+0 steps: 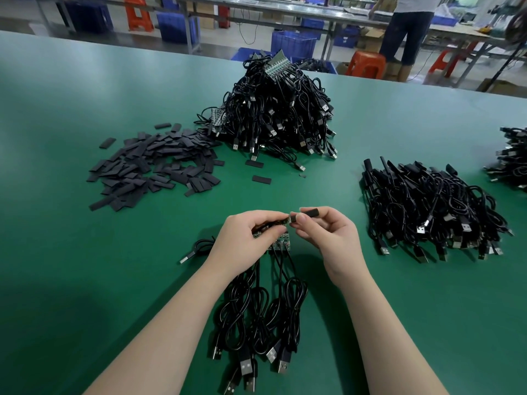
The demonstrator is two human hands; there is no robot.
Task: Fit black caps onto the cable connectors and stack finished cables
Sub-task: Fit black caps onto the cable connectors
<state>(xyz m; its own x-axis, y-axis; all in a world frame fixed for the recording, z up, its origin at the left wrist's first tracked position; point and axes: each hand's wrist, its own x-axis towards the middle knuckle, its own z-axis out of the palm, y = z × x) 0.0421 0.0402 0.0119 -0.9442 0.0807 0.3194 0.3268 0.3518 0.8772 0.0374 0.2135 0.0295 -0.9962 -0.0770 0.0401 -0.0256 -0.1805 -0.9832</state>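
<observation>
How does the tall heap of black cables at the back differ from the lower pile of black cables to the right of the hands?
The tall tangled heap of black cables is piled high and jumbled, with bare circuit strips showing; the lower pile of black cables lies flatter and roughly aligned, with black caps along its far edge. Both show silver USB plugs and rest on the green table.

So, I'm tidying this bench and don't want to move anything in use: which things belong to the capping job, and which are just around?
In use:
left hand gripping the cable ends
right hand pinching a black cap
loose caps
uncapped cable heap
finished stack

Just around:
orange stools
blue crates
person standing behind
</observation>
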